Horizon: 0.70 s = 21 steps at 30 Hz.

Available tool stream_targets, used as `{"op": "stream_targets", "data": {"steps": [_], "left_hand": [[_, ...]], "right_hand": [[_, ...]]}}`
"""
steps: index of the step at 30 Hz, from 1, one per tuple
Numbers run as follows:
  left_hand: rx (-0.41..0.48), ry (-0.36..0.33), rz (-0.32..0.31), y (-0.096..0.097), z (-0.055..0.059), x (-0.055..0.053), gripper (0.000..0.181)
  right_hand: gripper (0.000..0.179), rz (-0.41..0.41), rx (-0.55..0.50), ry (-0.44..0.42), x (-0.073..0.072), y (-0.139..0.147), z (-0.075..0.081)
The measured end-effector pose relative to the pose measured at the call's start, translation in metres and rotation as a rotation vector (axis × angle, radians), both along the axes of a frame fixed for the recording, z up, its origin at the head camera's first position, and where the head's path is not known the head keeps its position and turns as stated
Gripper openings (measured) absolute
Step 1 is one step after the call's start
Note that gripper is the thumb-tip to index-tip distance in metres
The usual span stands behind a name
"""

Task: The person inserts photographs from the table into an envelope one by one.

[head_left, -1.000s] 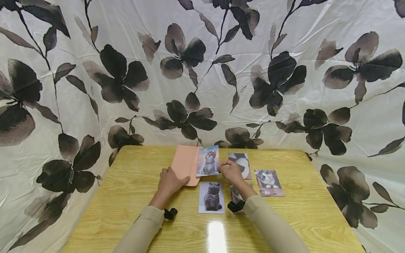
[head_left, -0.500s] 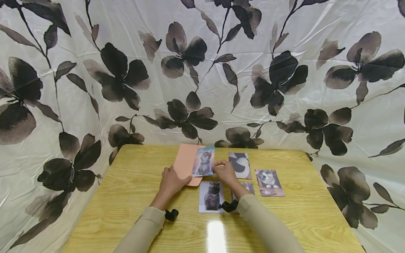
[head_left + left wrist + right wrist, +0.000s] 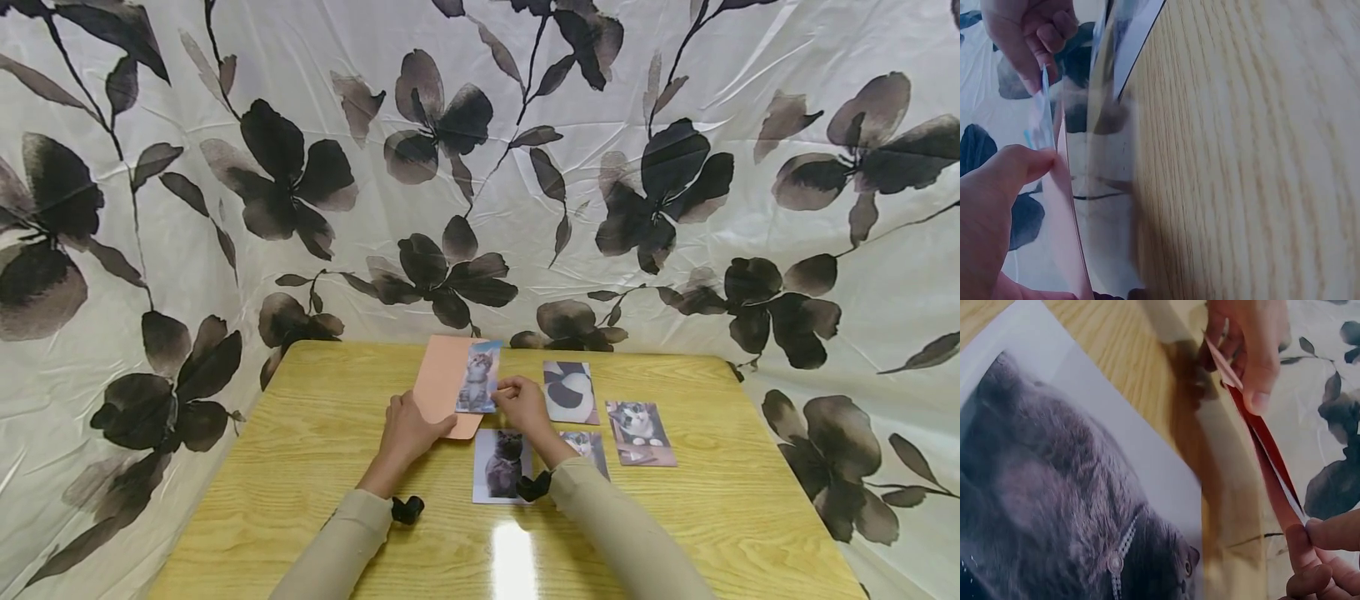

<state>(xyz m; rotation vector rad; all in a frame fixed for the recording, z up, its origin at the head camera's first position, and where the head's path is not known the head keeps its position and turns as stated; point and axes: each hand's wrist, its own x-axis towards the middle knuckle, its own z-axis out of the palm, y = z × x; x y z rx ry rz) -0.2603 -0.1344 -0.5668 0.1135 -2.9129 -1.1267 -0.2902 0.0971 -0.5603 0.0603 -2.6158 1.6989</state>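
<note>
My left hand (image 3: 408,429) grips a pink paper envelope (image 3: 438,379) by its lower left part, thumb on the front and fingers behind. In the right wrist view the envelope's long side gapes, showing a red inside and a pale card edge in the gap. That card is a kitten picture (image 3: 476,379) on blue and pink, overlapping the envelope's right side. My right hand (image 3: 525,408) pinches its right edge between thumb and fingers. Below the envelope a grey cat picture (image 3: 498,471) lies on the table, its right part behind the right wrist's black camera.
Right of my hand lie a black-and-white picture (image 3: 568,392) and a cat picture with white paws (image 3: 641,433). Another cat picture (image 3: 591,450) is partly covered by my right forearm. A floral curtain (image 3: 480,208) hangs behind the wooden table (image 3: 300,450).
My right hand has moved left with the kitten picture, which now overlaps more of the envelope and shows narrower. The left hand keeps its grip, with the envelope shifted slightly right.
</note>
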Motion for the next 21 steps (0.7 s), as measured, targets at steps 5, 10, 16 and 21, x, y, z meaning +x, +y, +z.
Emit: {"op": "stream_targets", "data": {"steps": [5, 10, 16, 21], "left_hand": [[0.009, -0.007, -0.004, 0.001, -0.001, -0.001, 0.108], [0.005, -0.004, -0.009, 0.002, -0.001, 0.000, 0.107], [0.000, 0.014, -0.009, 0.004, 0.002, 0.001, 0.105], [0.005, 0.013, -0.012, 0.006, 0.003, 0.003, 0.105]], "right_hand": [[0.020, -0.018, 0.027, 0.017, 0.001, -0.007, 0.001], [0.020, -0.046, 0.024, 0.010, 0.003, -0.014, 0.002], [0.022, -0.067, 0.053, -0.020, 0.004, -0.023, 0.002], [0.019, -0.106, 0.097, -0.052, 0.002, -0.031, 0.004]]}}
